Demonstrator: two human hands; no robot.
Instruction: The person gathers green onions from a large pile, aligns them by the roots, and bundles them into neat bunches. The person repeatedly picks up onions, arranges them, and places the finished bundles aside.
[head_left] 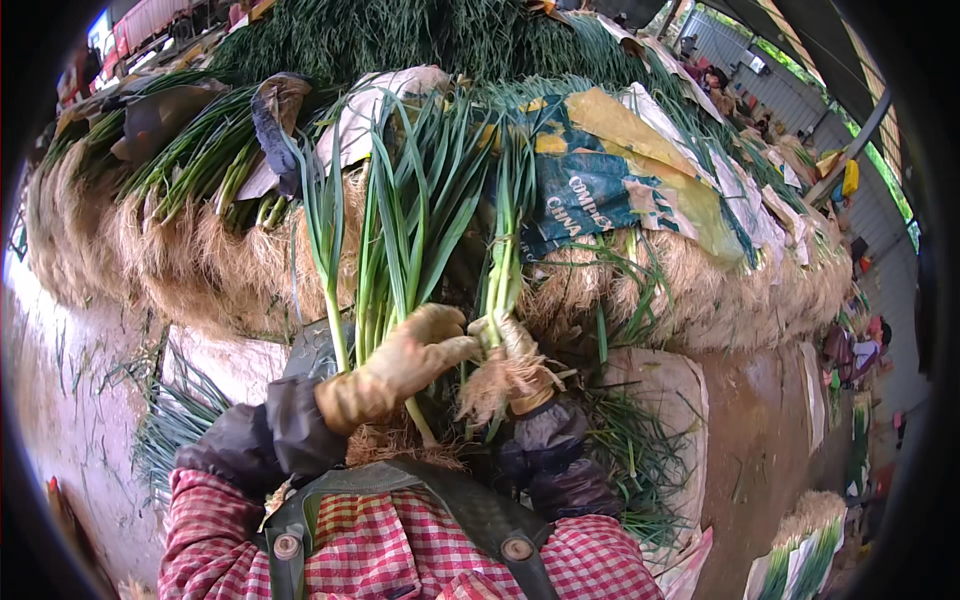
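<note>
My right hand [516, 352], in a dirty pale glove, grips a small bunch of leek-like stalks [502, 265] low down, just above their brown roots [500, 388]. The bunch stands upright, its green leaves pointing away from me. Just left of it is my gloved left hand [415, 355], its thumb and fingers apart and pointing toward the right hand. Nothing shows between those fingers. A larger group of loose stalks [372, 290] stands beyond and behind the left hand; their roots [400, 443] show below it, against my dark apron [400, 475].
A long heap of rooted greens [200, 240] spans the space ahead, roots toward me. Printed sacks [590, 190] and sheets cover parts of it. Loose leaves [640, 460] lie at my right and more leaves [185, 425] at my left. Another bundle [805, 555] lies at the lower right.
</note>
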